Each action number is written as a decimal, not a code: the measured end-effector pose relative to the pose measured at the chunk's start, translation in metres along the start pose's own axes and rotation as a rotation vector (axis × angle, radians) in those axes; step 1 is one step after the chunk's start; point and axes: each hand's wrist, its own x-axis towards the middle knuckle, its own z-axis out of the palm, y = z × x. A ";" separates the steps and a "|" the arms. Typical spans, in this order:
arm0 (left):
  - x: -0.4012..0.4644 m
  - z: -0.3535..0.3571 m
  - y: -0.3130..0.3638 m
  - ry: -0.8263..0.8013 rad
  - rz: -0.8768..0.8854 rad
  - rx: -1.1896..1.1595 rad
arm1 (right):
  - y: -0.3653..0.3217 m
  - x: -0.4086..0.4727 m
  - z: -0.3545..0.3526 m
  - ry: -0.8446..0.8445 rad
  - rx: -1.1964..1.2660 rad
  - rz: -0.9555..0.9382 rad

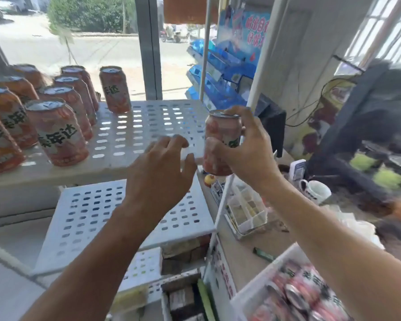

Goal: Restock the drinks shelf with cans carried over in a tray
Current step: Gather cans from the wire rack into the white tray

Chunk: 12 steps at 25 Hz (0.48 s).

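My right hand [248,147] grips a pink can [220,135] upright at the right edge of the top shelf [130,133], a white perforated board. My left hand [162,172] hovers just left of that can, fingers spread and relaxed, holding nothing. Several orange and pink cans [56,130] stand in rows on the left part of the shelf, and one pink can [115,89] stands alone further back. A white tray [259,295] with several more cans [303,295] sits at the bottom right, under my right forearm.
A lower perforated shelf [97,218] sits below the top one. A counter on the right carries a clear divided box [245,212], a white mug [315,191] and clutter. A white upright post [262,66] stands behind the held can. A window lies beyond the shelf.
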 end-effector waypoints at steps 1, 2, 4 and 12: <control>-0.007 0.007 0.011 -0.025 0.030 -0.018 | 0.009 -0.016 -0.013 0.020 -0.008 0.016; -0.014 0.015 0.022 -0.052 0.061 -0.035 | 0.019 -0.032 -0.026 0.035 -0.016 0.031; -0.031 0.033 0.046 -0.108 0.126 -0.062 | 0.043 -0.066 -0.050 0.050 -0.036 0.083; -0.098 0.090 0.121 -0.301 0.329 -0.103 | 0.114 -0.198 -0.113 0.077 -0.079 0.467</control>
